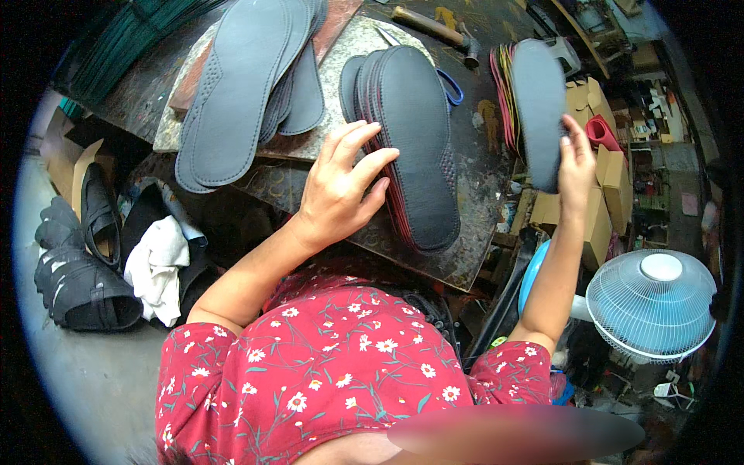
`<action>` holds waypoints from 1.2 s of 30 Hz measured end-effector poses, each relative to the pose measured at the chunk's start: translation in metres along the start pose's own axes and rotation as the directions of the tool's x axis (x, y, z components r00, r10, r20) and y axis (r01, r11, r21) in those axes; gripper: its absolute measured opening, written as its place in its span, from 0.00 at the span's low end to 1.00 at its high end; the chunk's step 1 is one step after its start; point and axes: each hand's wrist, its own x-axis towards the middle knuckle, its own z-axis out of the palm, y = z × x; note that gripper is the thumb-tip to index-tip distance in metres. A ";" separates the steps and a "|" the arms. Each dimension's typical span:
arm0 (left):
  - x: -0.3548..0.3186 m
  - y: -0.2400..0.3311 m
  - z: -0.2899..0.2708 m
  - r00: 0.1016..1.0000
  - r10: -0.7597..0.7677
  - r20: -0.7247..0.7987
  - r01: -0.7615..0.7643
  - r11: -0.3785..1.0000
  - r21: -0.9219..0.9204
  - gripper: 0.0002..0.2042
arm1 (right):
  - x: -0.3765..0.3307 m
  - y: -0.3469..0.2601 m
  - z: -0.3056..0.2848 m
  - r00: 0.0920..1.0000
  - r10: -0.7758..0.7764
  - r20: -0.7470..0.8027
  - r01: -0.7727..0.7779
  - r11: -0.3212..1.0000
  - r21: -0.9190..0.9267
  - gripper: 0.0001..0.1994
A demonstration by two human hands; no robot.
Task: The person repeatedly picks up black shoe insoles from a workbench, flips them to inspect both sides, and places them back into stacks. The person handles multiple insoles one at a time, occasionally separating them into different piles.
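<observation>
A stack of black shoe insoles with stitched edges [415,132] lies in front of me on the work table. My left hand [341,182] is at the left side of this stack, fingers apart and curved, their tips at its edge. To the right, a second stack has a plain dark grey insole [540,108] on top and red and yellow edges showing below. My right hand [575,167] grips the right edge of that grey insole between thumb and fingers. More stitched black insoles [240,85] lie fanned out at the far left, partly on a speckled stone slab [329,81].
A hammer [438,29] lies at the back of the table, near a blue-handled tool [452,87]. Cardboard boxes [612,182] and a blue-and-white fan [651,306] stand at right. Black sandal-like pieces [85,287] and a white cloth [157,267] are at lower left.
</observation>
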 end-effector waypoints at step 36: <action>-0.015 0.021 0.000 0.934 -0.186 0.305 0.260 0.939 -0.224 0.36 | -0.077 -0.090 0.107 0.749 0.363 0.554 -0.627 0.659 0.415 0.24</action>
